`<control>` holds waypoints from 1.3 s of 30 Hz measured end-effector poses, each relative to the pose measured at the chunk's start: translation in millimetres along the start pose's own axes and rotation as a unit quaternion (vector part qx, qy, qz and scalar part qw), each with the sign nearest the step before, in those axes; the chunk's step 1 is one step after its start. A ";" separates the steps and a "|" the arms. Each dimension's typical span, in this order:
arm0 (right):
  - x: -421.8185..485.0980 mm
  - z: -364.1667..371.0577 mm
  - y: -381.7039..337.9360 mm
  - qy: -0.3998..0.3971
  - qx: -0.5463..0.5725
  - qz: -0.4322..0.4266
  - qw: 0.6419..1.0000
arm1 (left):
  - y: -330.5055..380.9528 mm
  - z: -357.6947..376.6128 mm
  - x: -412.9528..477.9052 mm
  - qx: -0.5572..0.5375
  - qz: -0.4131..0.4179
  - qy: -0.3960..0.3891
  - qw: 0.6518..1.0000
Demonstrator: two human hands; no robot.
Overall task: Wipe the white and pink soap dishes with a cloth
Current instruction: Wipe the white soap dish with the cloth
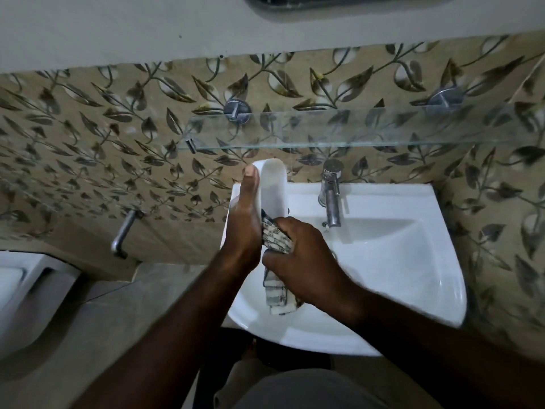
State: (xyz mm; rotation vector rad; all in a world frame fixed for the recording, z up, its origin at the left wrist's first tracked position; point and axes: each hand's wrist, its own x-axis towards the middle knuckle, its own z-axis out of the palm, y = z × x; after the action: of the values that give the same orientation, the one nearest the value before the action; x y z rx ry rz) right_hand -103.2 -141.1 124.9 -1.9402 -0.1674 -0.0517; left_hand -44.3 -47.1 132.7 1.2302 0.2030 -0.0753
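head view: two bare arms reach over a white sink [413,193] fixed to a leaf-patterned tiled wall [88,128].
left hand [243,228]: holds the white soap dish [273,187] from its left side, thumb stretched along the rim towards the far end; the other fingers are hidden behind the dish.
white soap dish: held on end above the sink's back left corner, hollow side facing right, its far end just below the front edge of the glass shelf [354,131].
right hand [300,255]: fingers curled tight round the cloth [275,237], just beside the left hand.
cloth: grey and white, patterned; its bunched end is pressed into the near end of the dish, and its loose tail hangs below the fist over the front left of the sink bowl.
tap [331,196]: chrome, upright at the sink's back edge, right of the dish and apart from it.
glass shelf: clear, carried on round chrome mounts on the wall above the sink's back edge.
metal pipe [125,234]: juts from the wall left of the sink.
toilet [23,290]: white, at the left edge, well apart from the sink.
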 end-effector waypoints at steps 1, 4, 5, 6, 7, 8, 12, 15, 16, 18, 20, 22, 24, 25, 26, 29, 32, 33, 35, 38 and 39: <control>-2.3 -1.3 2.8 0.003 0.015 -0.006 1.000 | -2.0 0.4 -1.2 -0.008 0.013 0.004 1.000; -4.6 -19.0 28.8 -0.016 -0.185 -0.200 0.962 | -2.7 -2.7 2.2 0.011 -0.076 0.002 0.997; -0.8 -25.8 39.6 -0.022 -0.283 -0.276 0.918 | -4.0 -5.6 4.7 0.025 -0.125 -0.017 0.992; 4.5 -32.1 48.7 -0.033 -0.353 -0.331 0.874 | -5.8 -8.4 6.0 0.037 -0.171 -0.043 0.984; 10.8 -38.0 53.2 -0.049 -0.388 -0.362 0.846 | -6.0 -10.8 6.0 0.037 -0.214 -0.076 0.973; 16.5 -42.5 53.9 -0.060 -0.396 -0.365 0.840 | -5.5 -13.1 6.3 0.022 -0.251 -0.110 0.962; 33.7 -53.5 44.4 0.018 -0.292 -0.185 0.938 | -5.0 -20.6 3.9 -0.088 -0.304 -0.188 0.930; 40.3 -60.4 39.6 0.057 0.002 0.036 0.998 | -13.0 -27.9 6.1 -0.146 -0.289 -0.163 0.932; 39.9 -61.9 38.8 0.047 0.135 0.099 0.985 | -15.6 -30.1 8.0 -0.163 -0.275 -0.161 0.934; 34.7 -63.2 37.1 0.007 0.412 0.196 0.890 | -18.8 -33.5 10.9 -0.191 -0.255 -0.169 0.933; 27.7 -65.9 38.6 -0.015 0.526 0.236 0.817 | -20.7 -34.7 13.1 -0.215 -0.250 -0.180 0.927; 23.6 -69.9 39.9 -0.017 0.497 0.224 0.838 | -24.1 -35.4 15.3 -0.217 -0.238 -0.180 0.929; 21.6 -73.9 38.4 0.018 0.355 0.164 0.920 | -26.0 -35.2 19.3 -0.201 -0.224 -0.171 0.938; 22.4 -73.9 36.3 0.041 0.239 0.110 0.964 | -28.3 -33.6 21.7 -0.204 -0.212 -0.165 0.942; 23.2 -70.6 32.2 0.047 0.122 0.047 0.990 | -30.7 -30.2 22.9 -0.206 -0.201 -0.152 0.945; 33.3 -46.0 22.8 0.007 -0.119 -0.097 0.988 | -38.1 -14.2 25.7 -0.164 -0.201 -0.106 0.960; 42.7 -34.7 20.7 -0.051 -0.242 -0.121 0.961 | -35.7 -7.7 30.7 -0.136 -0.187 -0.092 0.968; 42.1 -35.7 24.1 -0.092 -0.250 -0.130 0.955 | -32.9 -9.7 31.6 -0.130 -0.186 -0.081 0.970; 34.9 -40.4 30.4 -0.172 -0.240 -0.154 0.943 | -30.8 -14.8 34.6 -0.101 -0.174 -0.066 0.977; 31.0 -43.4 30.6 -0.180 -0.235 -0.191 0.936 | -30.5 -13.8 35.6 -0.071 -0.160 -0.053 0.983; 35.6 -43.8 29.5 -0.171 -0.236 -0.204 0.934 | -27.6 -12.3 35.4 -0.076 -0.164 -0.053 0.982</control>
State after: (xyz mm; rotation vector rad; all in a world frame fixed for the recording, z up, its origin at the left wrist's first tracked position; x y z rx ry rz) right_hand -61.9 -189.1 118.0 -2.3516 -0.8584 -0.0292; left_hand -15.6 -42.9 96.3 1.0278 0.3121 -0.4034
